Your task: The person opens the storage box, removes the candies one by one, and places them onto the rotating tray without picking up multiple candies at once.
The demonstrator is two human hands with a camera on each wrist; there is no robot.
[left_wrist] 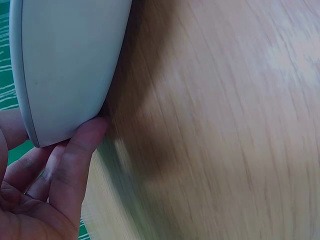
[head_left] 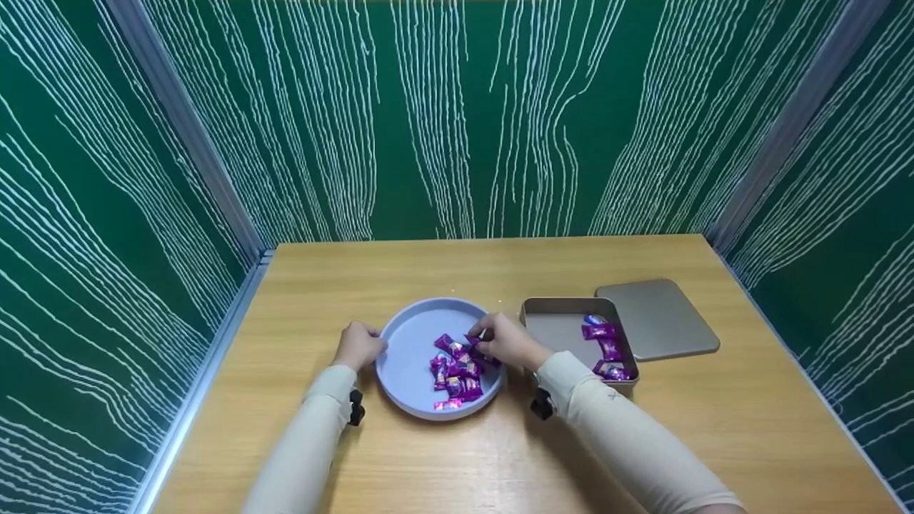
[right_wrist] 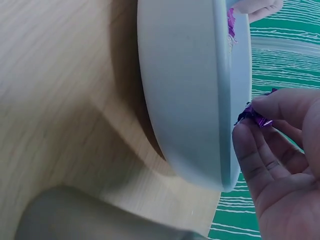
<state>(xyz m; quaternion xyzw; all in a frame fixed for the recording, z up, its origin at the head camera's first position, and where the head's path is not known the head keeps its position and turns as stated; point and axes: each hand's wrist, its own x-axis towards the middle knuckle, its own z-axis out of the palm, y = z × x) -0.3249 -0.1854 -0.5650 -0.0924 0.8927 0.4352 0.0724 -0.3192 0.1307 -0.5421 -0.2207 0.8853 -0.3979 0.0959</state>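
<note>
A round, pale blue-grey tray with a raised rim [head_left: 405,357] sits on the table, with several purple-wrapped candies [head_left: 464,368] heaped in its right half. At its left edge, my left hand [head_left: 359,345] pinches the rim; the left wrist view shows thumb and fingers [left_wrist: 75,170] against the side wall. Over the right rim, my right hand [head_left: 513,344] holds a purple candy [right_wrist: 257,117] between thumb and fingertips. Just right of that hand stands an open rectangular tin [head_left: 557,330], several candies [head_left: 609,350] along its right side. My right forearm partly hides its near-left corner.
A flat metal lid [head_left: 664,320] lies to the right of the tin, one edge close against it. The wooden table [head_left: 343,278] ends at green walls with white wavy lines [head_left: 428,107] at the back and both sides.
</note>
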